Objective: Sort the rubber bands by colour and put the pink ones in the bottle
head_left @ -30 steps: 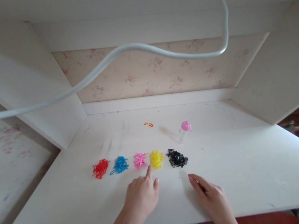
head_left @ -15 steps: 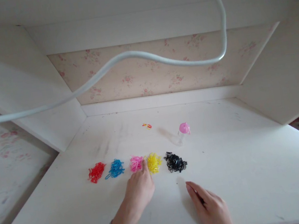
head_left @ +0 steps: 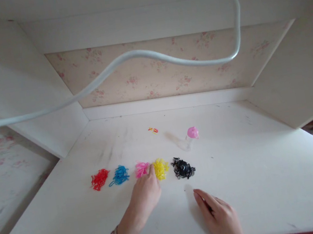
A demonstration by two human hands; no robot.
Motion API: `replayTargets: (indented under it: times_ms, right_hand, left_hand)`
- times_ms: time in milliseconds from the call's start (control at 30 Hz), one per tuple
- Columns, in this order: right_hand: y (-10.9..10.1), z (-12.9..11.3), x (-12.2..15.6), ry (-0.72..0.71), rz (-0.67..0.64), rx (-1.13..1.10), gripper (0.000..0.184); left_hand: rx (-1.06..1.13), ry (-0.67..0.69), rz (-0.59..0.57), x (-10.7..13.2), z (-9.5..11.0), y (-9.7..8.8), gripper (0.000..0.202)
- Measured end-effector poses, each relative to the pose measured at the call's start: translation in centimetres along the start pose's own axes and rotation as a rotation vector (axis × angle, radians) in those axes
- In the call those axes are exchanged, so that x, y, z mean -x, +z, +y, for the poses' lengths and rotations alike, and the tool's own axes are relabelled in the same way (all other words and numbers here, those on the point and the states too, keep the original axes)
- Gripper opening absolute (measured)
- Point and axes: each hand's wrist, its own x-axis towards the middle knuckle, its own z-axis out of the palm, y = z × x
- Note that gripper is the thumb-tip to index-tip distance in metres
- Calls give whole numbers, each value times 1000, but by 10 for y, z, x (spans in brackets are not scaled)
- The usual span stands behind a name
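Note:
Between the pink rubber bands [head_left: 142, 168] and the yellow rubber bands [head_left: 161, 169], my left hand [head_left: 146, 190] reaches in with its index finger stretched out, touching the yellow pile's left edge. Its other fingers are curled, the thumb is hidden, and I see nothing held. My right hand [head_left: 217, 212] rests on the table's near side, below the black rubber bands [head_left: 183, 168]. Its thumb and index finger are pressed together; whatever lies between them is hidden. Farther left are blue rubber bands [head_left: 120, 175] and red rubber bands [head_left: 100, 179].
A few red and yellow bands [head_left: 153, 130] lie farther back on the white table [head_left: 252, 181]. Right of them stands a small clear item with a pink top [head_left: 192, 132]. A white cable [head_left: 140, 53] crosses the view above. Side panels [head_left: 280, 73] flank the table.
The view has shifted very slightly. My left index finger stays at the yellow pile's edge, and my right hand keeps its pinch in almost the same spot.

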Motion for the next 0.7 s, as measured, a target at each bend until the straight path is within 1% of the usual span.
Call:
replayTargets:
  times_ms: [100, 233, 333, 467, 533, 600, 700]
  right_hand:
    - [0, 0, 1, 8, -2, 22, 32]
    - [0, -1, 0, 14, -2, 32, 34]
    - [-1, -4, -2, 16, 2, 35, 36]
    - [-4, -8, -3, 20, 1, 20, 38]
    - [-5, -10, -3, 25, -5, 13, 39]
    - [-5, -10, -3, 29, -9, 18, 40]
    - [-3, -9, -3, 20, -17, 58, 39]
  left_hand:
    - [-2, -18, -7, -1, -4, -2, 46]
    - [-6, -9, -32, -5, -8, -2, 41]
    - [10, -5, -29, -6, -6, -1, 37]
    - [16, 16, -8, -5, -7, -2, 38]
    - [6, 24, 8, -6, -10, -6, 35]
    - [-7, 18, 27, -11, -15, -15, 35]
    - [-5, 7, 96, -31, -23, -33, 37]
